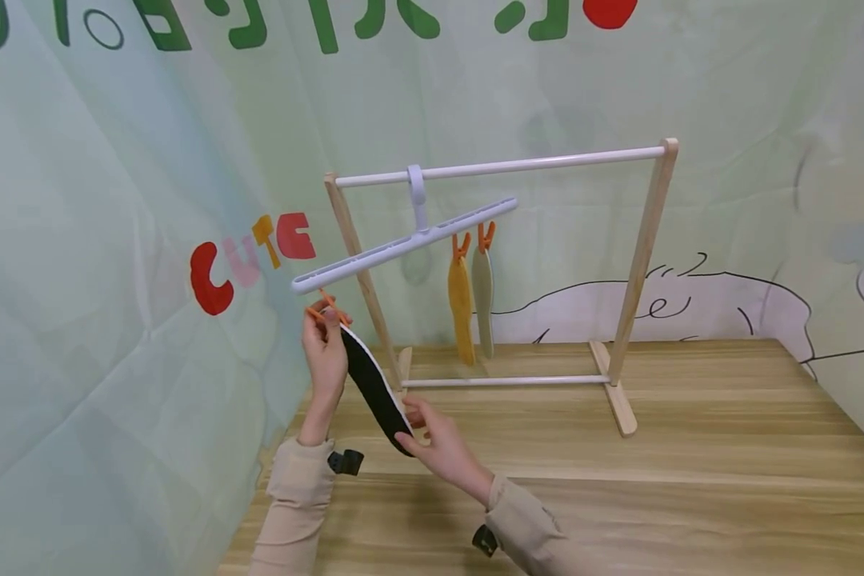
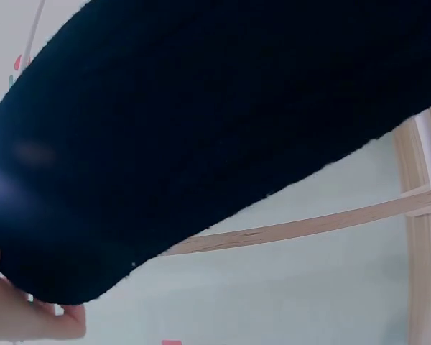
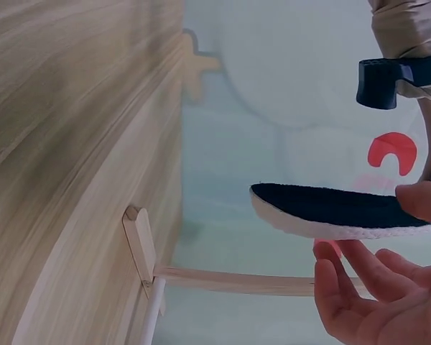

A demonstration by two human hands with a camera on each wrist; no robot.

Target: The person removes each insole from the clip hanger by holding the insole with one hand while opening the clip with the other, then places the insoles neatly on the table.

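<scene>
Well, the right grip (image 1: 441,446) pinches a curved, white-edged black insole (image 1: 370,384); the left grip (image 1: 326,358), an orange clip (image 1: 342,316).

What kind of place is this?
Probably a tabletop play or demonstration corner: a small wooden rack stands on a wood-grain table, with a printed cartoon backdrop behind it.

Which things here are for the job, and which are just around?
For the job, it seems:
Black insole, held by the right grip
Orange clip, at the left grip
Hanger
Rack, bearing the hanger
Yellow insole and pale insole, clipped up

Probably just around:
Patterned backdrop
Black gadget at the left cuff
Wooden table, under the rack
</scene>
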